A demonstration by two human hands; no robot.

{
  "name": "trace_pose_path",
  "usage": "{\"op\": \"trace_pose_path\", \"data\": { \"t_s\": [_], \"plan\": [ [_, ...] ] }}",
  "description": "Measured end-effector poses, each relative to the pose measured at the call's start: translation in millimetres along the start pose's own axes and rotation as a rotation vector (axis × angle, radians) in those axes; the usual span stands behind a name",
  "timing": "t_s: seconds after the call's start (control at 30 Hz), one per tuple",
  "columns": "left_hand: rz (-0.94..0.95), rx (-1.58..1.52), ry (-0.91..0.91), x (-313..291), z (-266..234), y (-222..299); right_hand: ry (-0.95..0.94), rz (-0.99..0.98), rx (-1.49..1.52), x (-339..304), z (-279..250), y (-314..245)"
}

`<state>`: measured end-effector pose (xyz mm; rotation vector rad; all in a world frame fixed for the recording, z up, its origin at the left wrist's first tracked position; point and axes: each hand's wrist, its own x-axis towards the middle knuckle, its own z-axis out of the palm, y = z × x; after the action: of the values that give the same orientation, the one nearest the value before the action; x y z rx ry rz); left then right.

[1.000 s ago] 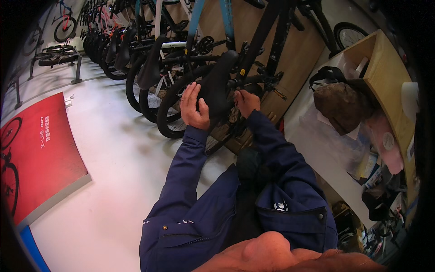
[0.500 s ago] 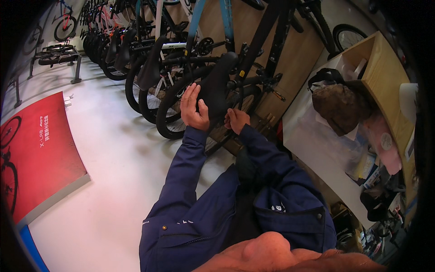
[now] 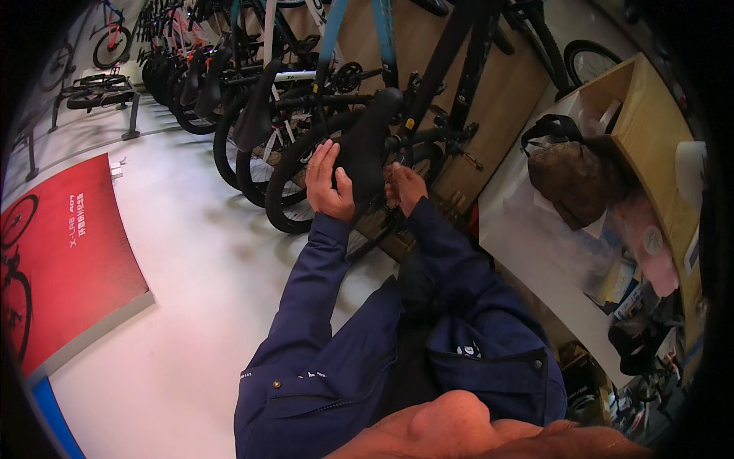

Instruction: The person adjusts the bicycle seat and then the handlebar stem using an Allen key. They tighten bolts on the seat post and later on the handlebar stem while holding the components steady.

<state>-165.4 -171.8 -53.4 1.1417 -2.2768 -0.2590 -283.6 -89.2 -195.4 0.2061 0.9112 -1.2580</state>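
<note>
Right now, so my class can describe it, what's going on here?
A person in a dark blue jacket is busy at a black bicycle saddle. The left hand is open at its left side; the right hand is on the other side, curled, though whether it holds anything is unclear. More bicycles stand beyond, and a brown bag sits to the right.

Saddle's (image 3: 365, 153) blk, sleeves (image 3: 310, 268) dk navy, bag (image 3: 572, 182) brn, panel (image 3: 84, 283) red w/ wht lettering (image 3: 76, 222) & blk bike pic (image 3: 11, 264).
</note>
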Motion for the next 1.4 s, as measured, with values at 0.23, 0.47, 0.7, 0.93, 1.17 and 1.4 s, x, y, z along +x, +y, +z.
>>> {"op": "trace_pose_path", "data": {
  "t_s": [0.23,0.47,0.7,0.93,1.17,1.4],
  "plan": [
    [0.017,0.007,0.012,1.2,0.3,-0.6,0.104,-0.216,-0.156,22.3,-9.9,-8.8],
    [0.003,-0.010,0.009,1.3,0.5,-0.3,0.197,-0.531,-0.650,39.5,-29.0,6.5],
    [0.003,-0.006,0.006,0.8,0.4,-1.7,0.209,-0.689,-0.793,41.7,-34.2,5.1],
    [0.011,-0.002,0.006,1.1,0.2,-2.1,0.271,-0.840,-0.946,33.8,-23.5,0.6],
    [0.013,-0.011,0.015,1.3,1.1,-2.3,0.261,-0.671,-0.953,33.2,-30.1,5.6],
    [0.019,-0.009,0.022,1.8,0.9,-2.1,0.268,-0.709,-0.856,33.1,-31.8,4.4]
  ]
}}
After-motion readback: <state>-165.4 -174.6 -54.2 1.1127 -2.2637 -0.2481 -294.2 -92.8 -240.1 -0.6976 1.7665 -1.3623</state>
